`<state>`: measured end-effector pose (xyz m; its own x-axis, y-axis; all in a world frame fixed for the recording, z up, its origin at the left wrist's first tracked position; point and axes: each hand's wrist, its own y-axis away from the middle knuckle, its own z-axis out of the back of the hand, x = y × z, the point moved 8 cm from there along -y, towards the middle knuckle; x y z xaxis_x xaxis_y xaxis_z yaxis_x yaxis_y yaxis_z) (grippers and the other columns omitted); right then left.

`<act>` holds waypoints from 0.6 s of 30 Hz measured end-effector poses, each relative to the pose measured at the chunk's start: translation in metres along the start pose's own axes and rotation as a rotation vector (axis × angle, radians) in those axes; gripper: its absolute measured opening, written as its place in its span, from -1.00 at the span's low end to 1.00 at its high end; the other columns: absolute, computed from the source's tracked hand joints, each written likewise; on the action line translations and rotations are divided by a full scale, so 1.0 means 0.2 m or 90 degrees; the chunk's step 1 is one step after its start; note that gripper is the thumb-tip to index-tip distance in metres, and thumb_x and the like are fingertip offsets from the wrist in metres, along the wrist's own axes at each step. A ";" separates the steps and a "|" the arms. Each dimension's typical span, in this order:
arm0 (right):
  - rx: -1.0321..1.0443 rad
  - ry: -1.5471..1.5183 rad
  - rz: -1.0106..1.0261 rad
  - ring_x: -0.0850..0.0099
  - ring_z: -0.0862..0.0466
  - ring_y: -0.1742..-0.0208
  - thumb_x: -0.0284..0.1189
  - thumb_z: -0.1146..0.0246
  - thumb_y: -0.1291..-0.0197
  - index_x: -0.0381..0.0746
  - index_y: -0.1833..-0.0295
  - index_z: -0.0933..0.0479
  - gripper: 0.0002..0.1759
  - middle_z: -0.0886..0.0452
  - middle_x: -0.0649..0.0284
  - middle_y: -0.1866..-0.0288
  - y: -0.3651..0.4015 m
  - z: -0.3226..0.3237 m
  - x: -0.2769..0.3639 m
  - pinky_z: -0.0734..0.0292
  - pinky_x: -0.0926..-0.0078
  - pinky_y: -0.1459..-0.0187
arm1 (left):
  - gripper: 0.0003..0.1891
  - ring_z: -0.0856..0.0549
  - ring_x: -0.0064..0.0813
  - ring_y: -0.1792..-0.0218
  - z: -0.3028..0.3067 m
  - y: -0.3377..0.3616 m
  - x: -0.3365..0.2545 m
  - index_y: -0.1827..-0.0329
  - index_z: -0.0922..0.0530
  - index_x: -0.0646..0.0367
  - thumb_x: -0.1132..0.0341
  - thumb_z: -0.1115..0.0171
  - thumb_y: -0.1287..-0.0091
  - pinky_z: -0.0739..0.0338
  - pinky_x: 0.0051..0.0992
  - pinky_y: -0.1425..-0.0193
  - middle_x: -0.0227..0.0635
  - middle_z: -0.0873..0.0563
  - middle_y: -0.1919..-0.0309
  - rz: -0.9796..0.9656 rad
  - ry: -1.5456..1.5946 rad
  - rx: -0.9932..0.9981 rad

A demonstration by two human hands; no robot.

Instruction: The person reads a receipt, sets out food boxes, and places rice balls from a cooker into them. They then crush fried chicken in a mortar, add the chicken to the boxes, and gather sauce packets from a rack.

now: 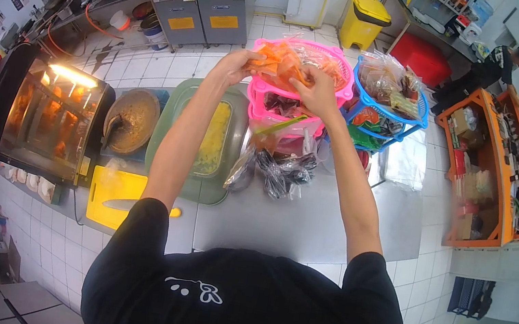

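Observation:
An orange plastic bag (282, 59) is stretched between my two hands over a pink basket (345, 83). My left hand (240, 66) pinches its left side, and my right hand (317, 92) grips it on the right. Clear and orange plastic packaging fills the top of the basket, which stands on a second pink basket holding dark packets. Nearer to me, clear bags with black plastic cutlery (282, 171) lie on the steel table (303, 229). Just right of the pink stack, a blue basket (389, 115) holds more clear bags and packets.
Left of the baskets are a green tray (175, 105) with yellow food, a round pan (134, 123), and a lit food warmer (49, 114). A knife (120, 204) lies on a yellow cutting board (104, 184). A person (494, 71) stands by an orange cabinet (504, 229) at right.

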<state>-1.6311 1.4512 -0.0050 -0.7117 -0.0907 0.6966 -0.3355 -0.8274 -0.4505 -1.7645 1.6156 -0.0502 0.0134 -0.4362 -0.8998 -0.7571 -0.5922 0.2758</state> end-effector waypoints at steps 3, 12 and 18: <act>-0.043 -0.123 -0.021 0.39 -0.60 0.25 -0.43 -0.41 -0.06 -0.34 0.34 -0.44 -0.72 -0.54 0.19 0.39 -0.01 0.06 -0.10 -0.48 0.37 0.19 | -0.79 -0.72 -0.59 0.33 -0.03 0.06 -0.01 0.07 -0.61 0.26 0.39 -0.31 -0.28 -0.51 -0.68 0.43 -0.30 -0.76 0.19 0.010 -0.013 0.005; 0.061 0.079 -0.127 -0.02 -0.67 -0.10 -0.32 -0.41 0.00 -0.43 -0.01 -0.61 -0.50 -0.68 -0.21 0.00 -0.07 -0.01 0.01 -0.52 0.14 -0.17 | -0.75 -0.68 -0.63 0.34 -0.06 0.04 -0.05 0.02 -0.60 0.22 0.38 -0.34 -0.27 -0.43 -0.69 0.47 -0.36 -0.75 0.22 -0.035 0.050 0.034; -0.020 0.043 0.029 0.00 -0.69 0.23 -0.49 -0.27 0.08 -0.36 0.22 -0.63 -0.75 -0.65 -0.12 0.33 -0.04 -0.03 0.14 -0.56 0.06 0.19 | -0.69 -0.67 -0.16 -0.13 0.06 -0.13 0.04 -0.13 -0.49 0.44 0.51 -0.11 -0.35 -0.65 -0.17 -0.23 -0.05 -0.66 -0.06 -0.080 0.163 0.073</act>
<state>-1.6531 1.4584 0.0148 -0.7658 -0.0891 0.6368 -0.3206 -0.8056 -0.4983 -1.7525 1.6364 -0.0686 0.2646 -0.5289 -0.8064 -0.8081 -0.5780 0.1139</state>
